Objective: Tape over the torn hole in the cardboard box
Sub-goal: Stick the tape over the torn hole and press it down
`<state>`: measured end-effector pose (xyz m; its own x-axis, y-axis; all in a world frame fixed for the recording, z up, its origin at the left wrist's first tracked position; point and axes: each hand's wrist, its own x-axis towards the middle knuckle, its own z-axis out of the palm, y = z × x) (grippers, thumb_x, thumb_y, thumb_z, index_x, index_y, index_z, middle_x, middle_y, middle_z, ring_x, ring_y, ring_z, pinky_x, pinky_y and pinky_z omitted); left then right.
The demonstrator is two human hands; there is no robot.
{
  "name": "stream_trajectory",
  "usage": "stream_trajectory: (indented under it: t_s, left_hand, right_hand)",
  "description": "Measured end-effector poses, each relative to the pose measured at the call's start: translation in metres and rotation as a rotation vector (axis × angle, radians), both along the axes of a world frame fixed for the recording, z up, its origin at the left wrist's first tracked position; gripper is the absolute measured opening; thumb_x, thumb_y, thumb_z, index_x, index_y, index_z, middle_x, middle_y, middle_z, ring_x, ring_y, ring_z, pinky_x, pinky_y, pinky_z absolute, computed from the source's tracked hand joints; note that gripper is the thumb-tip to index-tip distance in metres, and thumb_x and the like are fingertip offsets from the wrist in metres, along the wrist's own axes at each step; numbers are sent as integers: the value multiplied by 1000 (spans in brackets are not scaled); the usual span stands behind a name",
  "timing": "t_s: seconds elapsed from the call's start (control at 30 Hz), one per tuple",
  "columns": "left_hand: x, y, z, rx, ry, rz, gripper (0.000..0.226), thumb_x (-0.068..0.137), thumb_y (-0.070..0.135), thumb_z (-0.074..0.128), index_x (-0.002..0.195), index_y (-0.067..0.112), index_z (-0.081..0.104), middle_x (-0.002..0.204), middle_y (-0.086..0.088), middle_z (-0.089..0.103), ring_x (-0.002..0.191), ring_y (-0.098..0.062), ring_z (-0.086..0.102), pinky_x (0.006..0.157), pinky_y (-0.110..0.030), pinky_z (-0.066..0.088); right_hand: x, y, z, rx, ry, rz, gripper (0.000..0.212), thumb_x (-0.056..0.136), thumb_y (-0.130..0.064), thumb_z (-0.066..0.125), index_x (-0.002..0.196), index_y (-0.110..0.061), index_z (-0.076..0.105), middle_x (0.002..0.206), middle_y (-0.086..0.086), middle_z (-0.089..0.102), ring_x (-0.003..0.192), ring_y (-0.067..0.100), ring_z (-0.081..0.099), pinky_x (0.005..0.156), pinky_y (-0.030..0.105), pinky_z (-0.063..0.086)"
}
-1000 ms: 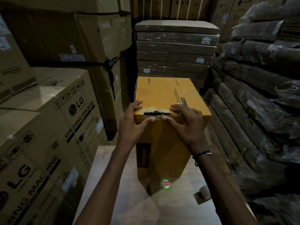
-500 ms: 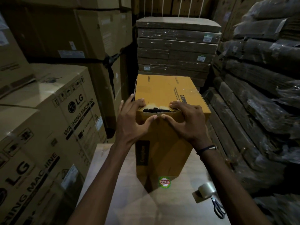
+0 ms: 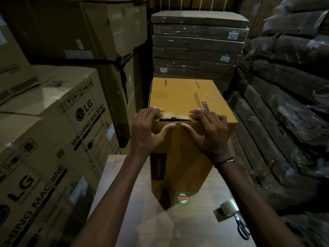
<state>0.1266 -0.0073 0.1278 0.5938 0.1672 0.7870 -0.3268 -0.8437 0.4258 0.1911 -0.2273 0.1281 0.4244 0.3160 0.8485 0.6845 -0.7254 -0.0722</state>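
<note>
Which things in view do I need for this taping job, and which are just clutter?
Needed: yellow box, torn hole, tape roll, scissors, left hand, right hand.
Clutter: washing machine cartons, wrapped flat stack.

Both hands (image 3: 178, 132) flat beside the box's (image 3: 185, 97) torn hole (image 3: 175, 119).
</note>
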Motion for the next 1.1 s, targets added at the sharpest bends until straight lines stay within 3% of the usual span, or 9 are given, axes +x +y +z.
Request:
stream_trajectory:
  t_s: [0.13,0.37,0.53,0.8,0.97,1.1]
  left_hand:
    - [0,-1,-3,-42,18,-45,53,83,50,82,115,11,68,117,-4,69,115,-20,61,89,-39,58]
    - [-8,7,-4,-59,90,-121,54,81,44,85,123,18,63,132,2,65,131,-9,54,107,-20,45]
    - [-9,5,1,-109,39,-120,42,86,40,80,117,15,67,127,2,69,128,-5,56,106,-15,44]
    - [-8,7,4,-99,35,-148,38,85,32,82,114,12,69,124,0,70,125,-9,58,104,-14,46]
    - [-11,12,5,-81,72,-189,42,83,29,84,119,13,68,129,4,67,129,-13,58,107,-33,52]
    - [-14,16,7,-109,104,-217,44,82,28,84,122,17,68,132,9,65,133,-8,56,110,-34,50]
  right_hand:
    - [0,-1,-2,-5,11,-1,41,92,-50,77,112,-14,78,124,0,77,115,20,73,91,38,44]
    - [-6,-2,0,6,67,25,43,90,-48,76,115,-14,76,126,-1,76,116,19,71,93,30,35]
    - [-10,-1,5,31,121,28,35,97,-45,69,114,-16,76,126,-3,77,115,18,72,92,31,37]
    - [-7,-5,3,10,138,47,36,90,-41,75,118,-17,75,129,-5,74,120,16,69,93,34,40]
    - [-7,-9,2,-29,160,62,44,87,-42,77,123,-18,73,134,-5,72,124,16,67,95,33,40]
    - [-9,-8,5,6,171,73,37,94,-44,67,121,-20,73,131,-6,74,122,15,68,93,33,39]
